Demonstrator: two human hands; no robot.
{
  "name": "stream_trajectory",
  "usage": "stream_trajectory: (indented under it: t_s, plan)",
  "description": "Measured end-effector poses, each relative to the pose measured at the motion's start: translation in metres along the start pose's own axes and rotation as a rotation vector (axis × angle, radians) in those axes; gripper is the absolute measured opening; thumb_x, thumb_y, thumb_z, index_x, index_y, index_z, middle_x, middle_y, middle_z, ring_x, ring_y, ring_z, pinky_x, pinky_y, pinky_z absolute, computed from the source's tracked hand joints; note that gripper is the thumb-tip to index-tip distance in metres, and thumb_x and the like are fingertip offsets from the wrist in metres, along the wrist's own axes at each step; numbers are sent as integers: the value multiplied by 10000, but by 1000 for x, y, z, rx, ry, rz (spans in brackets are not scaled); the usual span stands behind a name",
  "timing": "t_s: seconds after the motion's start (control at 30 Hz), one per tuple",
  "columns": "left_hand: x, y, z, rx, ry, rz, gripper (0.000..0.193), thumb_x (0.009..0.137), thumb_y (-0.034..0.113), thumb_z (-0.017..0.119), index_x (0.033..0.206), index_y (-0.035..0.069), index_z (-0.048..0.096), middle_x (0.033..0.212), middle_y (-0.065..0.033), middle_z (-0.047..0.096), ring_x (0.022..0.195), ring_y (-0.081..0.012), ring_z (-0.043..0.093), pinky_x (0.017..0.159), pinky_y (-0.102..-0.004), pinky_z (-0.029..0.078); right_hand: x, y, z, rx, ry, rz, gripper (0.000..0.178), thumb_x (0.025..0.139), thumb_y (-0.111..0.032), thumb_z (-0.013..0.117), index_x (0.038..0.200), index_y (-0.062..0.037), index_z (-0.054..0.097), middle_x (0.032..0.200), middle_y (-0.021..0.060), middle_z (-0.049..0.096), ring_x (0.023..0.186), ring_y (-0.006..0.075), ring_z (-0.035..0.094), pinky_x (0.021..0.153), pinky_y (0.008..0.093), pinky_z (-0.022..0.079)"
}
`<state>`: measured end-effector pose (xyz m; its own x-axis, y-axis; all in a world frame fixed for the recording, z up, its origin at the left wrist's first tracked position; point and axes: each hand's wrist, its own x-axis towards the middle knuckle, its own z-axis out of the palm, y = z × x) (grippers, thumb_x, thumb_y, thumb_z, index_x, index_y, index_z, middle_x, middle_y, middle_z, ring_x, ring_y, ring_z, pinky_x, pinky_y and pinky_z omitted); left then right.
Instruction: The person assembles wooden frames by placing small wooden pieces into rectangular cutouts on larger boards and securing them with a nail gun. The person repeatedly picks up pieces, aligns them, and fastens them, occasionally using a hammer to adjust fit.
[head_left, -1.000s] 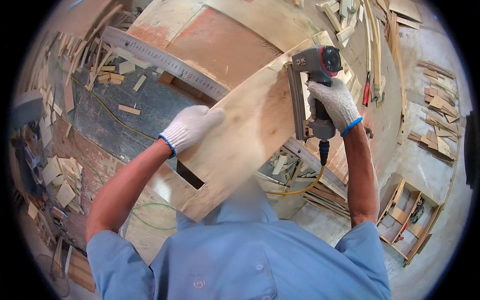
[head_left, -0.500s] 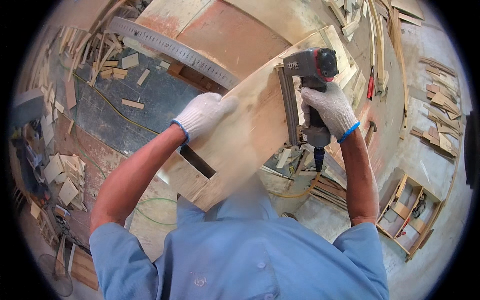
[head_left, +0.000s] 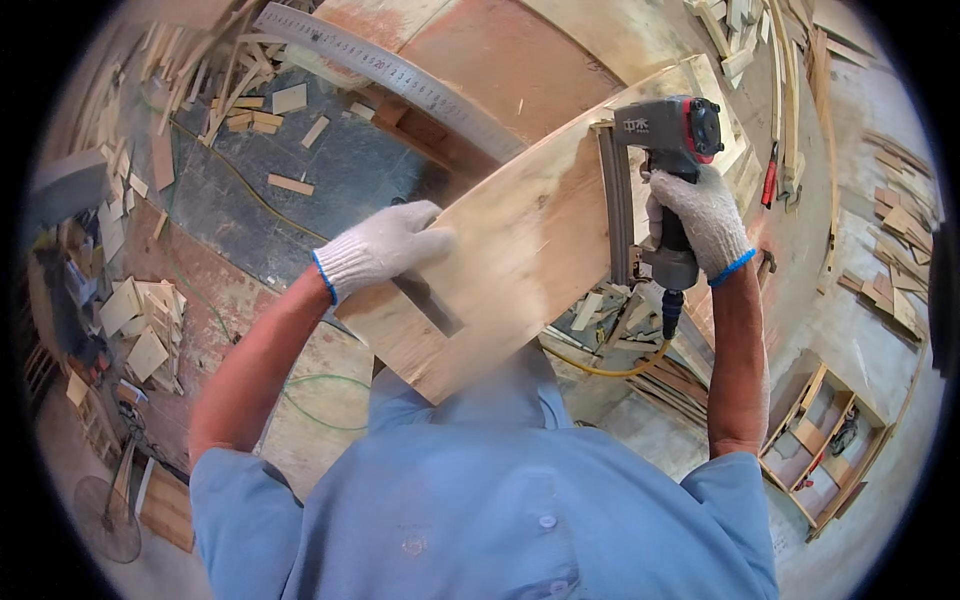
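Note:
My left hand [head_left: 385, 248], in a white knitted glove with a blue cuff, grips the edge of a wide wooden board [head_left: 515, 240], its thumb over the top face. Beside that hand a long rectangular slot [head_left: 428, 303] is cut through the board. The board lies slanted, its near end close to my body. My right hand [head_left: 703, 218], gloved the same way, is wrapped round the handle of a black and grey air nail gun [head_left: 660, 128]. The gun's long magazine [head_left: 617, 205] stands over the board's right side. Its nose is near the board's surface; contact is unclear.
A long metal ruler [head_left: 390, 72] lies beyond the board. A yellow air hose [head_left: 610, 372] runs from the gun. Wood offcuts [head_left: 150, 330] lie on the left, with more strips [head_left: 890, 270] on the right. A divided wooden tray [head_left: 825, 440] sits at lower right, a fan [head_left: 107, 520] at lower left.
My left hand has slid along the board's edge toward the slot. The whole view has shifted, so the ruler and nail gun appear farther right. The right hand keeps its hold.

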<state>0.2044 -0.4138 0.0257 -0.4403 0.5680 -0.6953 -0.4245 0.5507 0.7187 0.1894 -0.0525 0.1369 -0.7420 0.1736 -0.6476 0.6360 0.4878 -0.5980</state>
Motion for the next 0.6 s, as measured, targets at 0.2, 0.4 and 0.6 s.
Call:
stream_trajectory:
  t_s: [0.2, 0.4, 0.6]
  plan:
    - [4, -6, 6, -153, 55, 28, 415, 950, 360, 627, 1056, -36, 689, 905, -69, 681, 812, -143, 615, 738, -333, 532, -15, -7, 5, -63, -24, -39, 254, 939, -200, 665, 1075, 13, 643, 695, 60, 623, 528, 152, 598, 505, 310, 519]
    - [20, 19, 6, -269, -2, 7, 343, 942, 413, 657, 990, 74, 683, 853, 13, 585, 786, -120, 587, 636, -298, 536, -20, -15, 19, -81, -37, 65, 258, 920, -243, 709, 1003, 2, 712, 780, 51, 685, 679, 117, 652, 642, 324, 543]
    - [24, 10, 11, -318, 56, 40, 294, 898, 310, 659, 856, 19, 663, 782, -29, 588, 687, -133, 578, 606, -326, 490, -25, -8, 29, -72, -49, -21, 220, 934, -155, 675, 1088, -1, 637, 708, 54, 616, 562, 145, 613, 541, 313, 530]
